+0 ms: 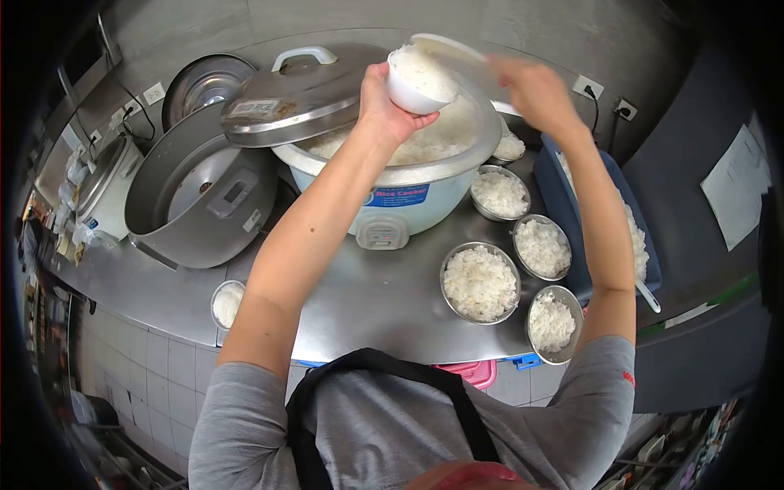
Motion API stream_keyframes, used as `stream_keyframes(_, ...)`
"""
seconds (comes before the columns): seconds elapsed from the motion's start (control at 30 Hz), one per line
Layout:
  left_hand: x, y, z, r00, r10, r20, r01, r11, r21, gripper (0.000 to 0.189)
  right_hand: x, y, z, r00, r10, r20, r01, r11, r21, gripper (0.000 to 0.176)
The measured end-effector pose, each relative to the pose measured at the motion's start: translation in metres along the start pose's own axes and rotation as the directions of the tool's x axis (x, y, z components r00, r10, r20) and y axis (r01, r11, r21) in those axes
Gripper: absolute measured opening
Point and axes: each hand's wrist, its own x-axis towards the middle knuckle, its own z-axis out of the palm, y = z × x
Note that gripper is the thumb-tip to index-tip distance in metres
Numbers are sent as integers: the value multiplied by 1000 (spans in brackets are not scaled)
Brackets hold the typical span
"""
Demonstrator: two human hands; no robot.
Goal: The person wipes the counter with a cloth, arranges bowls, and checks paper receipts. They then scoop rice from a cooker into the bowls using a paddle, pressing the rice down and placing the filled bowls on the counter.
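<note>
My left hand (390, 106) grips a white bowl (415, 100) heaped with rice, held tilted above the large rice cooker (425, 208). In my right hand (535, 91), blurred by motion, is a pale rice paddle (447, 45) whose blade lies against the top of that rice. More cooked rice fills the cooker's pot below. The cooker's metal lid (314, 90) rests aslant over the left side of its rim.
Metal bowls of rice, including a front one (480, 283), stand at right beside a blue tub (580, 269) of rice with a white handle sticking out. Left are an open grey cooker (204, 208) and a small bowl of rice (228, 304) at the counter's edge.
</note>
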Motion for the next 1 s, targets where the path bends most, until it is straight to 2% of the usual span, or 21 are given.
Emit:
stream_keyframes(0.1, -3, 11, -7, 999, -43, 20, 43, 999, -8, 53, -7, 2, 10, 972, -226, -64, 225, 974, -24, 41)
stream_keyframes(0.13, -4, 13, -12, 999, -41, 9, 41, 999, 4, 53, -7, -1, 14, 972, -234, -25, 235, 970, 58, 41)
stream_keyframes(0.23, -7, 20, -20, 999, -44, -12, 45, 998, 51, 52, 2, -5, -14, 997, -60, 52, 59, 998, 26, 40)
stream_keyframes(0.33, -16, 22, -17, 997, -72, -27, 75, 993, 95, 50, 17, 11, 0, 988, -72, -136, 76, 997, 23, 40)
stream_keyframes(0.4, -19, 23, -14, 998, -65, -14, 67, 989, 129, 52, 12, 0, 20, 966, -234, -107, 240, 970, 43, 40)
stream_keyframes(0.43, -21, 23, -15, 998, -54, -23, 56, 996, 75, 53, 12, -4, 29, 945, -314, -94, 320, 946, 56, 40)
stream_keyframes(0.47, -23, 22, -16, 998, -46, -34, 46, 999, 21, 53, 14, -1, 32, 943, -317, -101, 328, 937, 121, 36)
stream_keyframes(0.57, -26, 22, -16, 998, 13, -64, -15, 999, -39, 58, 30, 14, 31, 997, 57, 60, -67, 980, 189, 30)
stream_keyframes(0.6, -28, 21, -16, 997, 30, -75, -33, 999, -38, 59, 36, 22, 44, 987, 73, 142, -67, 997, -49, 29)
stream_keyframes(0.63, -30, 22, -16, 996, 37, -84, -43, 996, -80, 60, 41, 32, 64, 971, 109, 212, -45, 957, -285, 29)
stream_keyframes(0.7, -36, 27, -17, 994, 54, -97, -70, 984, -165, 60, 49, 41, 105, 905, 247, 347, -90, 907, -411, 26)
stream_keyframes(0.77, -51, 32, -17, 993, 79, -87, -94, 979, -181, 59, 51, 38, 139, 914, 261, 312, -144, 925, -353, 25)
stream_keyframes(0.87, -69, 44, -24, 987, 107, -122, -128, 976, -178, 55, 65, 24, 151, 857, 239, 457, -132, 958, -253, 25)
stream_keyframes(1.0, -86, 62, -44, 983, 150, -106, -162, 980, -119, 55, 81, 32, 151, 760, 199, 619, -278, 960, 33, 17)
